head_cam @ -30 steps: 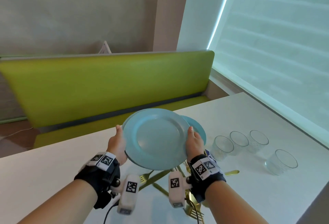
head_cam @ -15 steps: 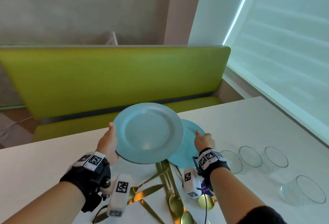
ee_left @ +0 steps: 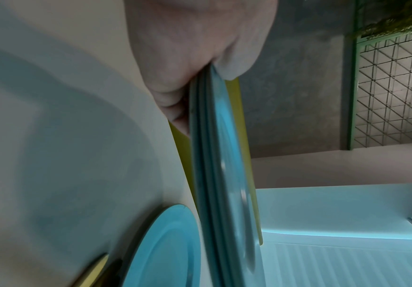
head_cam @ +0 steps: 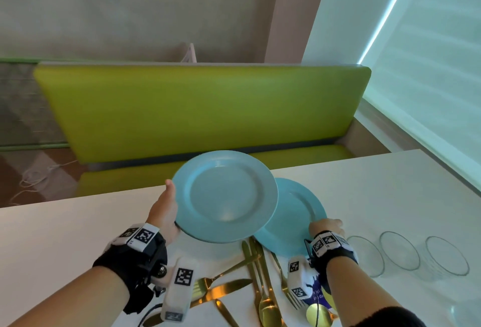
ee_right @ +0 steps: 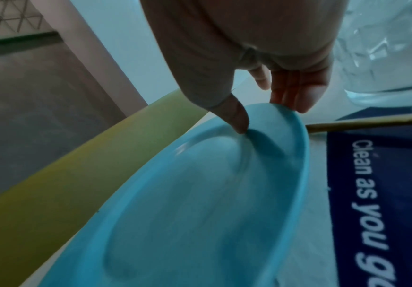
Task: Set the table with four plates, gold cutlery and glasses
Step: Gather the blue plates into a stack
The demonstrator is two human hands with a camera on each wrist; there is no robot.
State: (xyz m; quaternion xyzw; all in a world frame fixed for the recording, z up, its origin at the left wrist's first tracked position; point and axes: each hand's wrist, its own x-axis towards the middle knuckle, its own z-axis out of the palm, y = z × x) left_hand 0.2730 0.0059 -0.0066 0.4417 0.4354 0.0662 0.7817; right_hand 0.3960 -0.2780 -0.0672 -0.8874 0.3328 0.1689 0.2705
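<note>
My left hand [head_cam: 170, 199] grips the left rim of a stack of blue plates [head_cam: 226, 196] and holds it level above the white table [head_cam: 65, 235]. In the left wrist view the left hand's thumb and fingers [ee_left: 175, 81] clamp the stacked rims [ee_left: 224, 174]. A single blue plate [head_cam: 296, 212] lies on the table to the right, partly under the stack. My right hand [head_cam: 326, 226] pinches its near right rim, thumb [ee_right: 237, 116] on top and fingers at the outer edge of the plate [ee_right: 200, 213]. Gold cutlery [head_cam: 260, 287] lies heaped in front of me.
Three clear glasses [head_cam: 399, 250] stand in a row right of my right hand, with a further one at the lower right edge. A dark blue printed card [ee_right: 371, 194] lies under the cutlery. A green bench [head_cam: 197, 110] runs behind the table, with a blind-covered window on the right.
My right hand let go of the stack and moved down to the plate lying on the table. My left hand alone now carries the stack and has shifted it left.
</note>
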